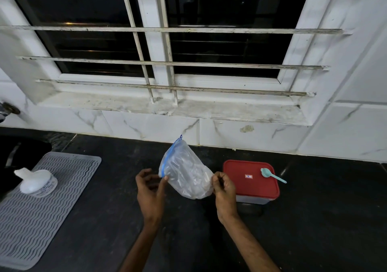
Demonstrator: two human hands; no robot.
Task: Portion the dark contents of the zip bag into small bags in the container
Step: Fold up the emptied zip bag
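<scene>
Zip bag [186, 173] pinched at blue seal by left hand [149, 190]; right hand [224, 190] grips opposite end

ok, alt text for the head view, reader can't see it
Two hands hold a clear plastic zip bag with a blue seal over a black counter, left hand pinching the seal edge, right hand gripping the opposite end. Beside it, a small teal plastic spoon lies on a closed red-lidded plastic container.

Clear crinkled plastic zip bag [186, 171]; glossy red plastic lid [250, 177]; ribbed grey mat [52, 204]; dark counter [324, 219].
</scene>
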